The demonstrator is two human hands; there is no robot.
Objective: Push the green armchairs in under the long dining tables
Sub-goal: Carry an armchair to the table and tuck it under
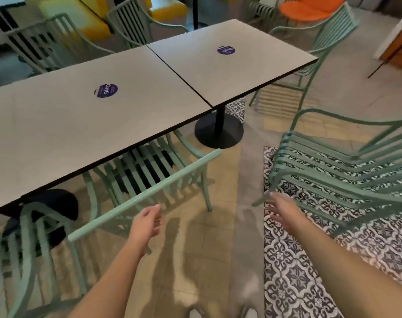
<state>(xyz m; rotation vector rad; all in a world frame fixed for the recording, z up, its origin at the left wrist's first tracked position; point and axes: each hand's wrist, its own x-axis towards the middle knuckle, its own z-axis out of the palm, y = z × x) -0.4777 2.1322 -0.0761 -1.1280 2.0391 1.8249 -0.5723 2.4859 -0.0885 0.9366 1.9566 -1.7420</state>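
Green armchair (147,177) tucked partly under the long worktop (80,115), both hands free of it.

The armchair's slatted seat lies beneath the worktop edge, its top rail slanting out toward the person. The left hand (147,222) hovers just beside that rail, fingers loosely curled and holding nothing; whether it touches the rail I cannot tell. The right hand (285,211) reaches with fingers spread, released, near the front leg of a second green armchair (347,166), which stands well apart from the worktop on the patterned tile floor (294,276). A third armchair (319,53) stands at the worktop's far end. Purple round stickers (106,90) sit on the worktop panels.
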